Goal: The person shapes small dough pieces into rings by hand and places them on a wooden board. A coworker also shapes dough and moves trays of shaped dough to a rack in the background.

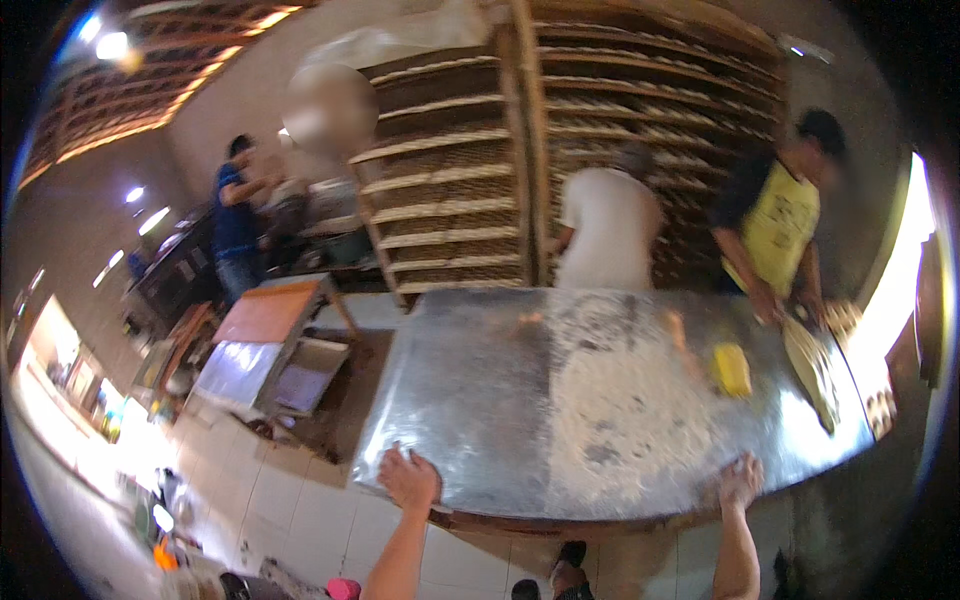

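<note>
My left hand (408,478) rests on the near left corner of a metal-topped table (470,400), fingers spread over the edge, holding nothing. At the near edge further right lies my right hand (740,480), palm down with its fingers out and nothing in them. Between the hands, a broad patch of white flour (630,420) covers the table's middle. Beyond my right hand sits a yellow block (732,370); its kind is unclear. Near the right edge a long pale piece (812,375), perhaps dough or cloth, lies by a co-worker's hands (785,308).
A person in a yellow and dark shirt (785,215) stands at the far right; another in white (608,225) faces tall wooden racks (450,210) of filled shelves. A low stand (265,315) with trays is left of the table. Further back is a person in blue (235,220).
</note>
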Available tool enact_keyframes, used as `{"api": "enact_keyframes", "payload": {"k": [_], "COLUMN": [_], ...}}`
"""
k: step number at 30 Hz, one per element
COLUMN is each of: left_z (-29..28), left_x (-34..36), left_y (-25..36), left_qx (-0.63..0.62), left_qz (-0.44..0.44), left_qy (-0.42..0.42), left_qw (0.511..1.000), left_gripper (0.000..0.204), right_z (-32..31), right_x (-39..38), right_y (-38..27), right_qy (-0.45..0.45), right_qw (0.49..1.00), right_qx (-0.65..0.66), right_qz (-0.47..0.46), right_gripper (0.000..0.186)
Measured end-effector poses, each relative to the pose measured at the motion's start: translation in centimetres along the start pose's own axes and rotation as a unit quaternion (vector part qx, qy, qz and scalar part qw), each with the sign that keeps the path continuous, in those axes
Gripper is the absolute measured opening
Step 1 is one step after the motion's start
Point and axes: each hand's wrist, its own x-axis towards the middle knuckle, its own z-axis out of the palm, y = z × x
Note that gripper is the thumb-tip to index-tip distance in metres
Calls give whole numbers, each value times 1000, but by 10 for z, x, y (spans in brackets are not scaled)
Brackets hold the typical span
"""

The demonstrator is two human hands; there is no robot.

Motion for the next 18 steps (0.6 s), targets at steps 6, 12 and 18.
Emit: {"api": "enact_keyframes", "payload": {"k": [6,12,18], "left_z": [-6,-6,-6], "left_x": [1,1,2], "left_y": [-5,-8,-5], "left_qx": [-29,-3,-25], "left_qz": [11,18,10], "left_qy": [43,-31,-1], "left_qw": [999,999,1000], "left_gripper": [57,42,33], "right_z": [-16,-12,-9], "right_x": [4,4,5], "right_y": [-6,-2,0], "right_qy": [-31,-44,-43], "right_qw": [993,995,993], "right_qx": [115,90,109], "right_qz": [23,22,33], "right_gripper": [37,41,52]}}
